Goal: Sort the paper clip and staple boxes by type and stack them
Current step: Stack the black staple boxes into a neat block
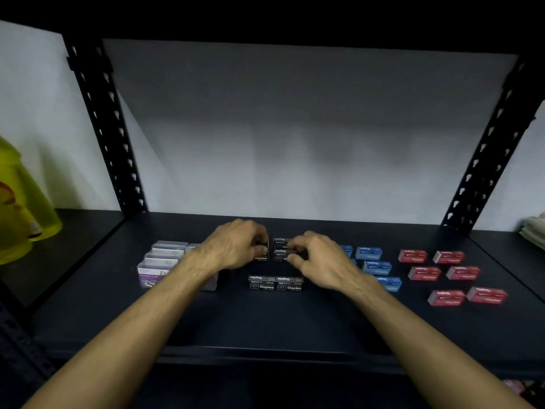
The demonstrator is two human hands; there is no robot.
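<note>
Staple boxes lie on the dark shelf point(265, 326). Nearest, two black boxes point(275, 282) side by side read "Staples". Behind them, the left hand point(236, 245) grips a black box point(262, 256) and the right hand point(317, 258) pinches another point(280, 250). Left are paper clip boxes point(157, 265) labelled "PAPER CLIP"; right, blue boxes point(376, 265), then red boxes point(448, 276).

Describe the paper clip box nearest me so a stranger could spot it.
On the black shelf, look at the far left group of clear boxes. The front paper clip box is closest; it alone shows a purple label, unlike the black, blue and red staple boxes.
</note>
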